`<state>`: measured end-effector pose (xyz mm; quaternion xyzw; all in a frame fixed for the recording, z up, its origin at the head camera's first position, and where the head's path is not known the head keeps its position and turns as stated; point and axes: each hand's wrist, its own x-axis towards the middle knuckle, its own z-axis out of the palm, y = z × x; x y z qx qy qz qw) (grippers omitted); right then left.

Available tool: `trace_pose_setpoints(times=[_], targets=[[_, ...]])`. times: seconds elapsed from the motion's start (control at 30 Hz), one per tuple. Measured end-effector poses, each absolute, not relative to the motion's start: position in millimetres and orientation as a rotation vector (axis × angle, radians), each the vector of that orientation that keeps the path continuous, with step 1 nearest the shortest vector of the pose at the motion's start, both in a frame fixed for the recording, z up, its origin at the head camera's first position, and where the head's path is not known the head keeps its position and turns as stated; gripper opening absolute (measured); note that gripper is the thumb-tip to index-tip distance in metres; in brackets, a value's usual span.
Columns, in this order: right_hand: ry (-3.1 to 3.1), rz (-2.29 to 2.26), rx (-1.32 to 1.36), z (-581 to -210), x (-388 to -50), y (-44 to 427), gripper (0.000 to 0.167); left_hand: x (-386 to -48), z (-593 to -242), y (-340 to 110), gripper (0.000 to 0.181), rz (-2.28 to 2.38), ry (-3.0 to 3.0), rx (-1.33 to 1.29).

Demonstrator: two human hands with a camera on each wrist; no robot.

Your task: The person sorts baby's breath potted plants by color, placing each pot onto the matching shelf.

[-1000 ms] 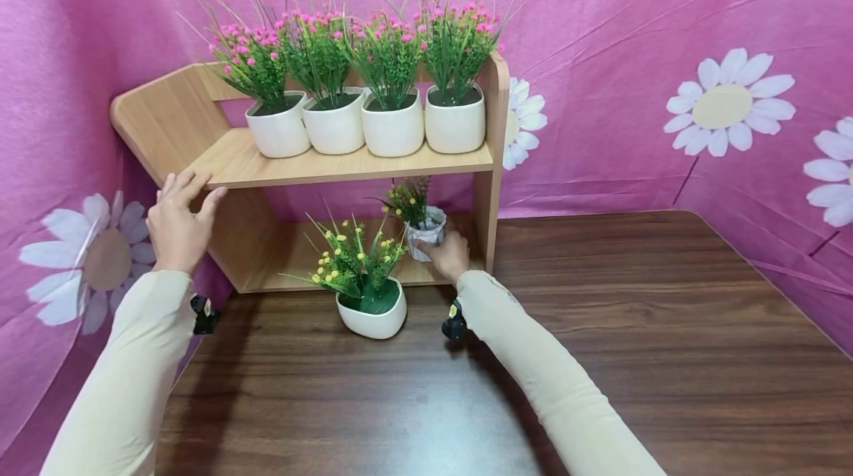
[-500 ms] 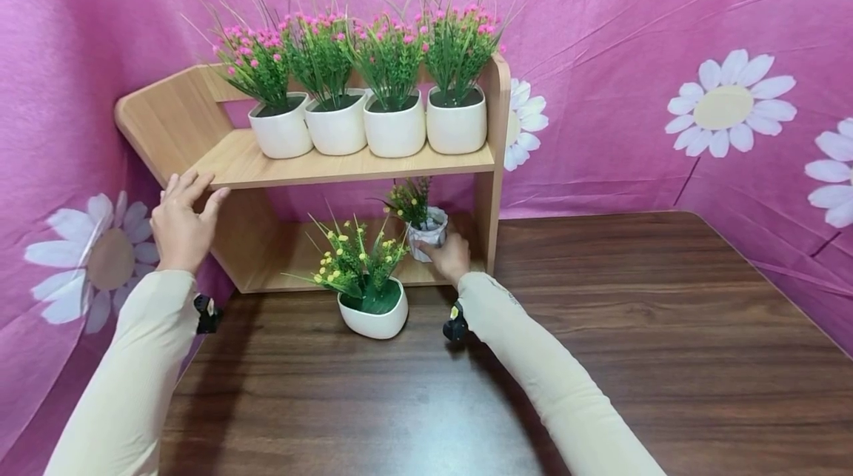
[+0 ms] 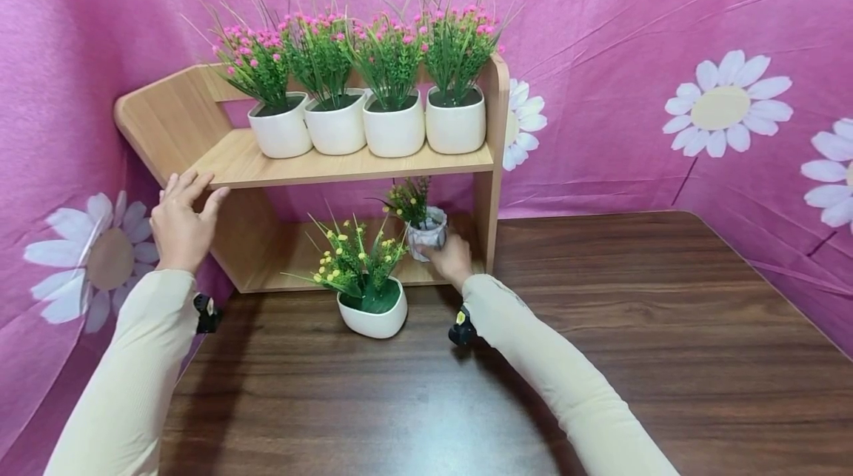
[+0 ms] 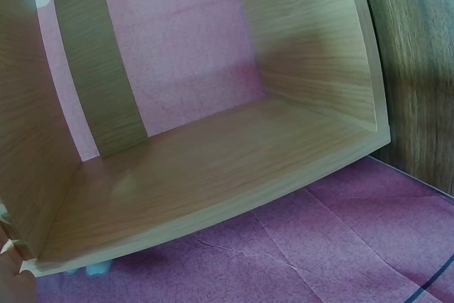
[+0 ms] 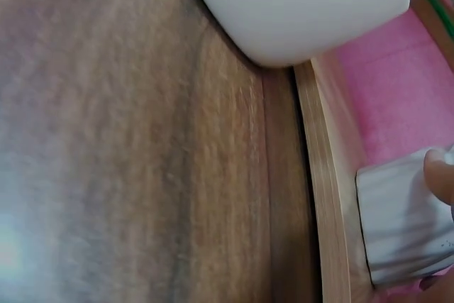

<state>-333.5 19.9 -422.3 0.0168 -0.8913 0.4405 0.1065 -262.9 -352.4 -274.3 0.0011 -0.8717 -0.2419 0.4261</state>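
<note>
In the head view, a marbled grey-white pot (image 3: 426, 233) with small yellow flowers stands on the bookshelf's lower board at its right end. My right hand (image 3: 453, 260) is at the pot's front right, its thumb loosened and close to the wall; whether it still touches cannot be told. The right wrist view shows the thumb (image 5: 439, 175) in front of the pot's pale side. My left hand (image 3: 185, 220) rests with extended fingers on the upper board's left front corner of the wooden bookshelf (image 3: 353, 172). A white pot with yellow flowers (image 3: 376, 320) stands on the table before the shelf.
Several white pots with pink flowers (image 3: 393, 128) line the upper board. The shelf's right side panel (image 3: 494, 195) stands close to my right hand. Dark wooden table (image 3: 600, 298) extends to the right, with a pink daisy-print cloth (image 3: 600, 32) behind.
My right hand and forearm have drawn back slightly to the right, the thumb sliding off the marbled pot's front. The pot stays in place. My left hand remains on the shelf corner.
</note>
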Motion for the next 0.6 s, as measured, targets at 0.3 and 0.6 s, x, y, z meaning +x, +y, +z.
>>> trace_pose_setpoints(times=[0.3,0.6], targets=[[-2.595,1.31,0.122,-427,-322,27,0.054,-263,-275,-353,0.037,-0.594,-2.175,0.0],[-2.651,1.407,0.163,-425,-306,32,0.08,-263,-276,-354,0.037,-0.583,-2.179,-0.001]])
